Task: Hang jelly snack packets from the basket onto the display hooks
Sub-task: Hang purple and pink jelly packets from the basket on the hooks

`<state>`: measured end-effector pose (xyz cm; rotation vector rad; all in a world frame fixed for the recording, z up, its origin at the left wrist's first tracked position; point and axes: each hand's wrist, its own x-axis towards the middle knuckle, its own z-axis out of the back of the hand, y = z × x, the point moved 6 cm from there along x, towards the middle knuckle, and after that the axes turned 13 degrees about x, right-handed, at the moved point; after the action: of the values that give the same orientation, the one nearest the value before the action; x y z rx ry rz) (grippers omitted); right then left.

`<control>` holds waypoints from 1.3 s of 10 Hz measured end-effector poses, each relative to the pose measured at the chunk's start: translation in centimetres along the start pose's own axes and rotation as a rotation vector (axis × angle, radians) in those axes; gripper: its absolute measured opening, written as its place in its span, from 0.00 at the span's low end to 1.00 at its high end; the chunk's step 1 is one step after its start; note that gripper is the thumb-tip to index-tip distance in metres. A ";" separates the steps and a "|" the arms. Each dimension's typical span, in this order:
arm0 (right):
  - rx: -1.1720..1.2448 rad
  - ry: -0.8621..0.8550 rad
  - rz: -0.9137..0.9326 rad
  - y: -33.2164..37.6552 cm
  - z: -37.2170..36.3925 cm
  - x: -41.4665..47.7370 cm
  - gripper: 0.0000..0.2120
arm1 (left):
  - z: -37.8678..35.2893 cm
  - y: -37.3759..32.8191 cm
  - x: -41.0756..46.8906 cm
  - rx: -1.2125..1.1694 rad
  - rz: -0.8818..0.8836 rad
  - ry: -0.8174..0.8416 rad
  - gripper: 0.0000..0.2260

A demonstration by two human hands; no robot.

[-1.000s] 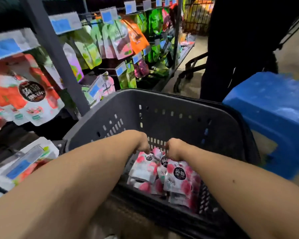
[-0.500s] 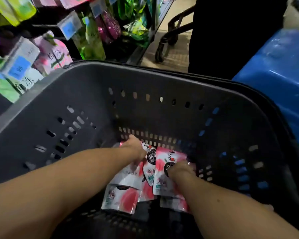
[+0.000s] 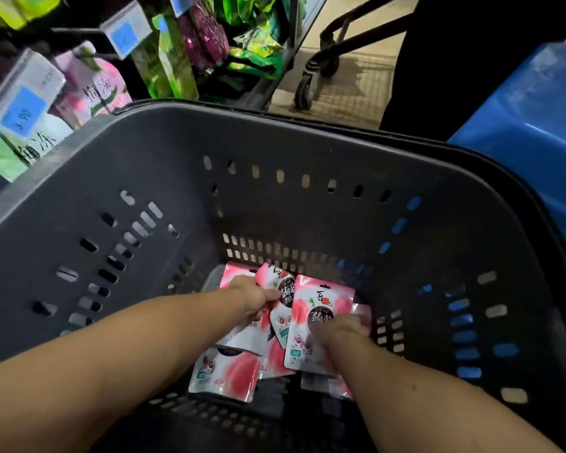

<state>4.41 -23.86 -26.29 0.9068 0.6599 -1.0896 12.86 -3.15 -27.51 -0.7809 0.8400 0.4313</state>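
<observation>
Upper left: hung pouches (image 3: 89,89), blue price tag (image 3: 23,116). Centre: grey basket (image 3: 275,207), jelly packets (image 3: 223,374) heaped on its slotted bottom. My left hand (image 3: 254,299) pinches 1 packet (image 3: 283,291); right hand (image 3: 340,328) lies on another, grip unclear. Top: tiled floor (image 3: 350,83). Right edge: blue crate (image 3: 530,119).

- Inside a grey slotted basket (image 3: 164,178), over pink-and-white jelly packets (image 3: 224,376).
- Pinching one packet's top with the left hand (image 3: 254,297), clutching another with the right hand (image 3: 343,328).
- Beyond the rim: hanging pouches (image 3: 174,63), blue price tags (image 3: 23,116).

head cam | worn on head | faces forward-down into grey basket (image 3: 275,142) | close | single view
</observation>
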 end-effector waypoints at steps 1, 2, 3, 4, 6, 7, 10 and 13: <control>-0.144 -0.016 0.027 -0.6 -0.5 2.4 0.43 | -0.8 -0.5 -0.7 -0.024 -0.034 -0.110 0.08; -0.246 0.084 0.131 0.1 -1.1 1.4 0.25 | -0.4 -1.9 -2.1 -0.032 -0.062 -0.213 0.08; 0.011 0.043 0.152 1.0 0.2 1.2 0.33 | 1.1 -3.2 -2.9 -0.033 -0.131 -0.278 0.11; 0.056 0.109 0.166 0.9 0.0 1.3 0.32 | 3.4 -4.5 -4.1 0.001 -0.214 -0.347 0.15; 0.290 0.340 0.189 2.0 -1.3 1.1 0.31 | 7.8 -4.4 -6.1 0.097 -0.254 -0.380 0.14; 0.434 0.422 0.195 3.0 -1.7 -0.1 0.32 | 9.2 -3.6 -7.1 0.119 -0.226 -0.380 0.12; 0.579 0.822 0.043 3.6 -4.9 -5.2 0.18 | 8.5 -1.5 -7.5 -0.137 -0.132 -0.216 0.15; 0.489 0.764 0.115 3.9 -6.5 -3.5 0.26 | 6.7 -2.4 -8.6 -0.334 -0.129 -0.005 0.26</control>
<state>6.75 -15.94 -25.48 1.8027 0.9604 -0.7904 12.46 0.01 -16.87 -1.1354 0.7160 0.4642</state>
